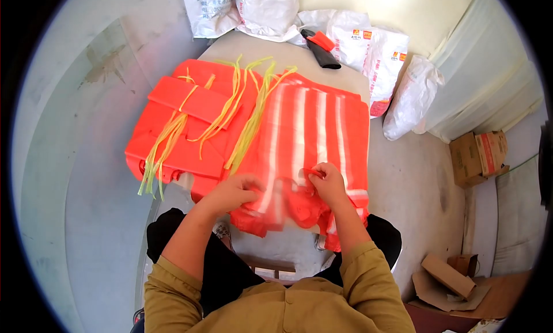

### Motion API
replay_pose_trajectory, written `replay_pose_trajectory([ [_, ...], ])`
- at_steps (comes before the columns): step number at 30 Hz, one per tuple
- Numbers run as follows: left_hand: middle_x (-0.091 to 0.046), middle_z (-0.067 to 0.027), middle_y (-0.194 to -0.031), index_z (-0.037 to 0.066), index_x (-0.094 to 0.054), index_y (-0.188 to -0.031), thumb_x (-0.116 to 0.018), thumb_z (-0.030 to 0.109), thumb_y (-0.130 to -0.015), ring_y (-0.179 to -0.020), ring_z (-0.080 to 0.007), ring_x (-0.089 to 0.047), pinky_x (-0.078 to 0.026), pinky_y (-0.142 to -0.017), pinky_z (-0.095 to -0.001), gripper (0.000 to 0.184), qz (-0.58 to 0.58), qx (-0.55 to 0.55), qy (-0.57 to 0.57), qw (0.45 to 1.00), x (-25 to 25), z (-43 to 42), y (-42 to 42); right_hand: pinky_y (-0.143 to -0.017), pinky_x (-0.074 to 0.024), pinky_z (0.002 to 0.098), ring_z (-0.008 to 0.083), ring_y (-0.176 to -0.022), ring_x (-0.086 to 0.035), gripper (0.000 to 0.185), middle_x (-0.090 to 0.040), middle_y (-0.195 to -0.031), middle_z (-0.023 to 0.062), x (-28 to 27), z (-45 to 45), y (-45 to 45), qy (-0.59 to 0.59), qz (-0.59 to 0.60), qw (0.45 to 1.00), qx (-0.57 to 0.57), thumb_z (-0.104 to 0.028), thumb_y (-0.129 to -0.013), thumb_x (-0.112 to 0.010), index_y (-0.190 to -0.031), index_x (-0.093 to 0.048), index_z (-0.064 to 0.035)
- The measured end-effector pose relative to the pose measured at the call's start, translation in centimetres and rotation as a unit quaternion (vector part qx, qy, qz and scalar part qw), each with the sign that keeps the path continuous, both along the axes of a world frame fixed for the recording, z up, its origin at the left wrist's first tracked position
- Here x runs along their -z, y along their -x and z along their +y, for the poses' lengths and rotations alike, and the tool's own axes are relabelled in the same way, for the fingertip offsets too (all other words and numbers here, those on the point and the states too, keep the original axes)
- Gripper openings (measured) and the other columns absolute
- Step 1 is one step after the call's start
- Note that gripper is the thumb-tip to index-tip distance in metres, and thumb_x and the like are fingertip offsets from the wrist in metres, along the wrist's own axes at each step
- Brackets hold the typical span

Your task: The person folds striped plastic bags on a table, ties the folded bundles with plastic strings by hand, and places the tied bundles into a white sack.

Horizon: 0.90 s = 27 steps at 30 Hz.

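A stack of red plastic bags with white stripes [295,120] lies on the table in front of me. My right hand [329,186] pinches a bunched piece of red plastic bag [308,203] near the stack's front edge. My left hand [236,193] rests over the left front part of the stack, its thumb and fingers apart and slightly blurred. Crumpled bag ends hang over the front edge. Yellow strings [252,126] lie across the stack's left side. Further left are folded red bundles [190,143], the upper one tied with yellow string [185,100].
A black item with a red piece [322,52] lies at the back of the table [230,48]. White sacks [380,62] stand behind and to the back right. Cardboard boxes [478,157] are on the right, with opened cardboard [446,284] at the lower right.
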<state>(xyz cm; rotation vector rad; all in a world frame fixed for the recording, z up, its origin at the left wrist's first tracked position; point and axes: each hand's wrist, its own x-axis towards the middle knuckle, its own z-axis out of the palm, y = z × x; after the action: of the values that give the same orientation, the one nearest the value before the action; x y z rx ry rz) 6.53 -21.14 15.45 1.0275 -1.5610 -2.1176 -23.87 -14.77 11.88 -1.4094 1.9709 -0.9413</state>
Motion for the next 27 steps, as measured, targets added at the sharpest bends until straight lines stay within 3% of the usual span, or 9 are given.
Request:
replay_pose_trajectory([
  [2,-0.064,0.0023,-0.089,0.004,-0.068,-0.105,-0.062,-0.004,-0.09,-0.076,-0.0037,-0.058,-0.045,-0.067,-0.0208,0.018,0.029,-0.035,-0.015,0.999,-0.4,-0.8,-0.7,-0.079,-0.0515,0.0316,0.0166,-0.087,-0.064,0.016,-0.067,-0.094,0.0059,0.2,0.2,-1.0,0.046,-0.039,0.998,0.02,-0.007,-0.091,-0.072,-0.104,-0.066,-0.001],
  [5,-0.068,0.0,-0.093,0.003,-0.069,-0.104,-0.061,-0.004,-0.09,-0.08,-0.0057,-0.063,-0.051,-0.072,-0.0216,0.018,0.049,-0.084,-0.047,0.994,-1.6,-1.1,-1.4,-0.078,-0.0514,0.0331,0.0192,-0.091,-0.064,0.012,-0.067,-0.1,0.0075,0.2,1.9,-3.5,0.115,-0.063,0.991,0.004,-0.005,-0.092,-0.071,-0.102,-0.064,-0.0025],
  [6,-0.068,-0.0001,-0.093,0.003,-0.069,-0.104,-0.06,-0.003,-0.09,-0.081,-0.006,-0.063,-0.051,-0.072,-0.0216,0.017,0.05,-0.08,-0.042,0.995,-1.8,-1.1,-1.7,-0.08,-0.0513,0.0363,0.0253,-0.094,-0.063,0.014,-0.067,-0.103,0.0094,0.2,2.7,-4.0,0.182,0.034,0.982,-0.045,-0.001,-0.086,-0.073,-0.099,-0.066,-0.0045],
  [9,-0.068,-0.0001,-0.093,0.002,-0.069,-0.105,-0.06,-0.002,-0.091,-0.081,-0.0065,-0.063,-0.051,-0.073,-0.0221,0.017,0.025,-0.053,-0.019,0.998,-1.4,-1.1,-2.1,-0.083,-0.0505,0.0406,0.0315,-0.095,-0.062,0.016,-0.067,-0.102,0.0105,1.1,4.9,-5.1,0.244,0.176,0.945,-0.125,0.001,-0.079,-0.074,-0.092,-0.069,-0.0055],
  [19,-0.068,-0.0021,-0.09,0.001,-0.072,-0.104,-0.061,0.015,-0.099,-0.079,-0.0085,-0.061,-0.049,-0.069,-0.0267,0.018,-0.094,-0.032,0.212,0.972,0.3,-0.9,6.2,-0.075,-0.0497,0.0431,0.0316,-0.089,-0.063,0.019,-0.068,-0.093,0.0077,2.7,6.7,-5.7,0.244,0.15,0.952,-0.11,-0.001,-0.073,-0.078,-0.088,-0.071,-0.0094],
  [20,-0.076,-0.0134,-0.1,0.0,-0.071,-0.115,-0.058,0.029,-0.1,-0.087,-0.0218,-0.071,-0.055,-0.078,-0.0371,0.035,-0.132,-0.012,0.241,0.961,0.3,-1.1,7.3,-0.076,-0.05,0.0428,0.032,-0.088,-0.063,0.017,-0.067,-0.092,0.0087,2.6,6.7,-5.7,0.24,0.151,0.952,-0.114,0.0,-0.073,-0.077,-0.088,-0.071,-0.0077],
  [23,-0.076,-0.0147,-0.103,0.002,-0.067,-0.126,-0.054,0.033,-0.103,-0.088,-0.0249,-0.071,-0.055,-0.079,-0.0383,0.041,-0.125,-0.022,0.099,0.987,-0.3,-0.7,9.5,-0.076,-0.0505,0.0425,0.0329,-0.087,-0.061,0.014,-0.065,-0.091,0.0106,2.3,6.8,-5.9,0.234,0.14,0.954,-0.121,0.002,-0.074,-0.075,-0.086,-0.071,-0.004],
  [24,-0.076,-0.0165,-0.104,0.002,-0.063,-0.134,-0.05,0.033,-0.105,-0.091,-0.0263,-0.071,-0.055,-0.084,-0.04,0.044,-0.14,-0.006,0.095,0.986,-0.8,-0.8,9.7,-0.075,-0.0505,0.0427,0.033,-0.086,-0.061,0.014,-0.065,-0.09,0.0106,2.5,6.7,-5.9,0.237,0.129,0.955,-0.12,0.002,-0.074,-0.076,-0.086,-0.07,-0.0039],
  [27,-0.075,-0.0162,-0.106,0.004,-0.063,-0.135,-0.05,0.028,-0.104,-0.093,-0.0279,-0.071,-0.056,-0.086,-0.0416,0.041,-0.142,-0.055,0.204,0.967,0.7,-0.9,10.2,-0.074,-0.0503,0.0432,0.0334,-0.084,-0.061,0.015,-0.065,-0.09,0.0107,2.4,6.6,-5.9,0.245,0.111,0.956,-0.114,0.001,-0.073,-0.076,-0.085,-0.069,-0.0041],
])
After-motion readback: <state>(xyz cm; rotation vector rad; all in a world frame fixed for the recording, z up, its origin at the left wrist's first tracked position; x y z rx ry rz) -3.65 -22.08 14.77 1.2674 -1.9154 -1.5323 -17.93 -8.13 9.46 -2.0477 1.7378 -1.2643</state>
